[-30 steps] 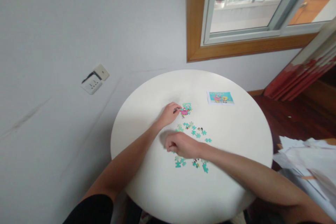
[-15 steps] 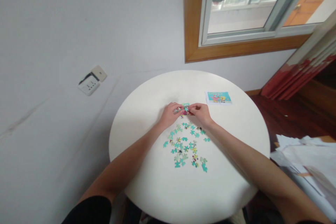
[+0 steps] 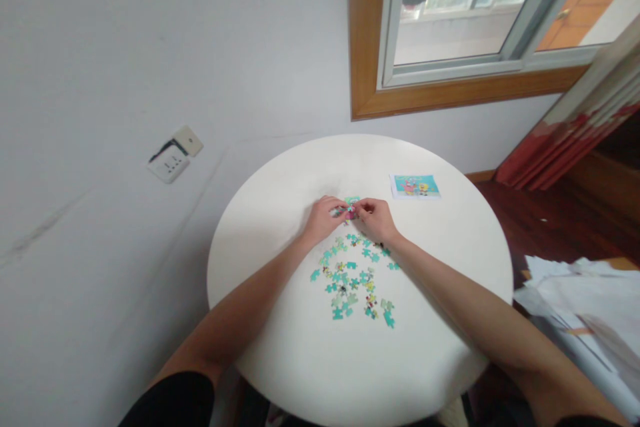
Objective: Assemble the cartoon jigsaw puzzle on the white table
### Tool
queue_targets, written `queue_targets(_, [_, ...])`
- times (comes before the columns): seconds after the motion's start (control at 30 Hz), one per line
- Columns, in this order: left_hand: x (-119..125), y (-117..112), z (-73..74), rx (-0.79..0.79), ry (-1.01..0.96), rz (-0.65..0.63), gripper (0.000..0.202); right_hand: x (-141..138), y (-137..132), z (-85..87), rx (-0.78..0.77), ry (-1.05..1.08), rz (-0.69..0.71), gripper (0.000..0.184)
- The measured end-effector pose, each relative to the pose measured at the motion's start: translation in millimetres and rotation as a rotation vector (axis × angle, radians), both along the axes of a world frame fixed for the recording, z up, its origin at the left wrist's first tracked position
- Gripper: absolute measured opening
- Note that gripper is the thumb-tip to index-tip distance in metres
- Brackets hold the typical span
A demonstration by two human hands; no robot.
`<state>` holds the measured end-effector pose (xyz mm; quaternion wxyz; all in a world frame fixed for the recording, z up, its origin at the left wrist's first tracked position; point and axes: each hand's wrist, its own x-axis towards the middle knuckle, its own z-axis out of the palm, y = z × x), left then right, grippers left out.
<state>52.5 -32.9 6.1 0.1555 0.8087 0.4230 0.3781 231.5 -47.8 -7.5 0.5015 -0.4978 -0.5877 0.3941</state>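
Note:
A small joined section of jigsaw puzzle (image 3: 352, 201), teal and pink, lies between my hands on the far half of the round white table. My left hand (image 3: 323, 220) is bent around its left side, with thumb and fingertips gripping the edge. From the right, my right hand (image 3: 377, 219) pinches a small puzzle piece (image 3: 351, 209) over the section; the fingers partly hide it. Nearer to me, many loose puzzle pieces (image 3: 351, 265) are scattered, mostly teal, with some yellow, pale green and dark ones.
A picture card (image 3: 415, 186) with cartoon figures lies at the right rear of the white table (image 3: 280, 360). Wall sockets (image 3: 169, 161) are at the left, a window (image 3: 450, 7) is behind, and piled papers (image 3: 585, 293) stand beside the table at the right.
My right hand has shifted slightly left, bringing the pinched piece closer to my left fingertips and down against the joined section. My left hand has hardly moved.

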Motion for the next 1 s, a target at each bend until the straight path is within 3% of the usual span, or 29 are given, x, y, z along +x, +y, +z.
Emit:
queue_targets(0.3, [-10,18,-9.3,-0.029,0.054,0.146,0.007,10,6,-5.0,0.100,-0.194,-0.155,0.023])
queue_targets(1.0, [-13,25,-15.3,-0.052,0.152,0.083,0.011,9,9,-10.5,0.121,-0.194,-0.149,0.023])
